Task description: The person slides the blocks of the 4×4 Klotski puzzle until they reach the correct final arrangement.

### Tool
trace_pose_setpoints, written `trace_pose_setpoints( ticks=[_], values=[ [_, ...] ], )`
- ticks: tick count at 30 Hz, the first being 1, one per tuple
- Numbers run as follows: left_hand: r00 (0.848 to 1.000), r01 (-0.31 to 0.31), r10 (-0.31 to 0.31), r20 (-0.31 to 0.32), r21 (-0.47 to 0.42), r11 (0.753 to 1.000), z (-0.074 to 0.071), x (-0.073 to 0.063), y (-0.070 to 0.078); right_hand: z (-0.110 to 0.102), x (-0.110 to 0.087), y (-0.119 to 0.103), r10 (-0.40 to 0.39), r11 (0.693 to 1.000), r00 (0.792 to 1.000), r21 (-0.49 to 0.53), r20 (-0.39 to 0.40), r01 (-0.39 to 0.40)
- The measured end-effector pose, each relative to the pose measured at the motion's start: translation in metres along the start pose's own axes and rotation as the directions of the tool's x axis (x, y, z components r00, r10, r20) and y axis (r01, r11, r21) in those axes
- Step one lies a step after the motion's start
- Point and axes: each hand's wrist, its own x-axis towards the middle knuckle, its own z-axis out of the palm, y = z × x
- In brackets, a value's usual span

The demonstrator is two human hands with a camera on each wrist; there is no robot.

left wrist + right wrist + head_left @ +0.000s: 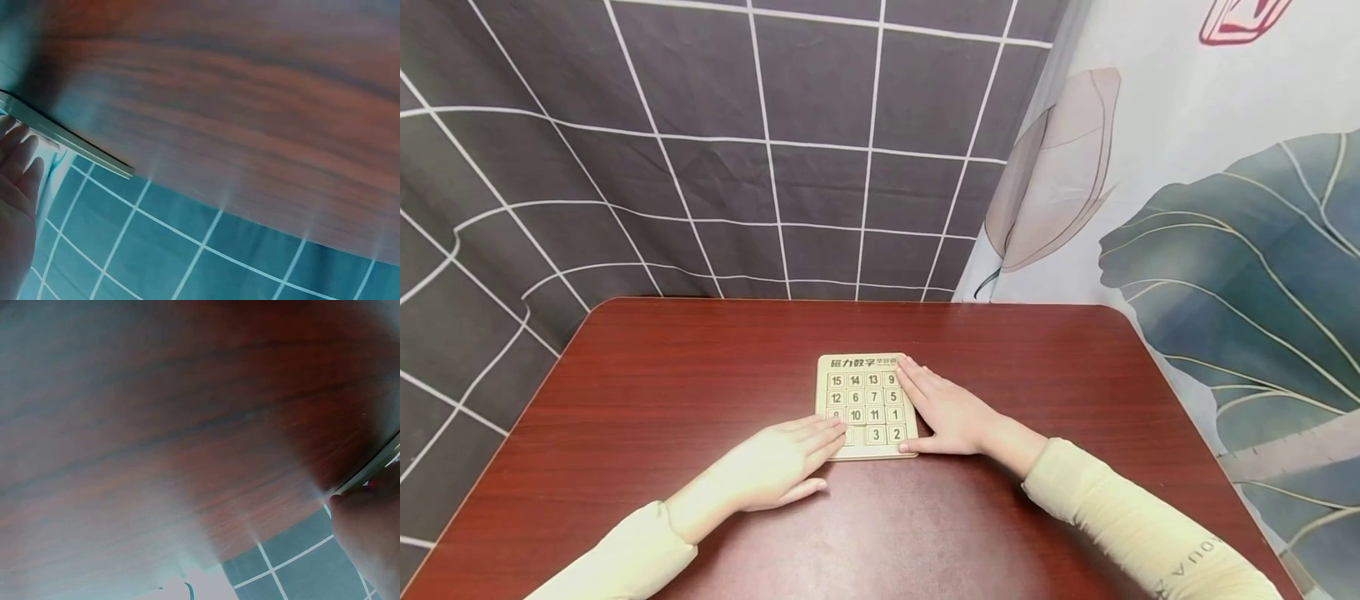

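A pale yellow sliding number puzzle [874, 397] lies flat on the red-brown table, numbered tiles facing up and dark lettering along its far edge. One gap shows in the nearest row, left of the 3 tile. My left hand [782, 467] rests its straight fingers over the near left corner, partly covering tiles there; its thumb lies apart, over the table. Along the right side, my right hand [951, 417] touches the puzzle with extended fingers at the far corner and thumb at the near corner. Both wrist views show the puzzle's thin edge [75, 144] beside the fingers.
The wooden table [700, 358] has rounded far corners. Behind it hangs a dark grey curtain [820, 92] with a white grid. A pale cloth [1157, 125] with large leaf and petal prints hangs at the right.
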Motion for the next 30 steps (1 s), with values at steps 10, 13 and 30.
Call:
trace_pose_setpoints(
  ticks=[10, 13, 30],
  values=[
    [0.999, 0.017, -0.016, -0.044, 0.020, 1.000, -0.004, -0.011, -0.001, 0.000, 0.000, 0.001, -0.006, 1.000, 1.000, -0.007, -0.007, 0.006],
    [0.999, 0.008, -0.008, -0.047, 0.010, 1.000, -0.006, -0.008, -0.001, 0.001, 0.000, 0.000, -0.008, 1.000, 1.000, -0.006, -0.009, 0.008],
    [0.998, -0.041, 0.041, 0.055, -0.003, 0.999, 0.002, 0.034, 0.009, 0.003, -0.001, 0.002, -0.006, 1.000, 1.000, -0.001, -0.014, 0.006]
  ],
)
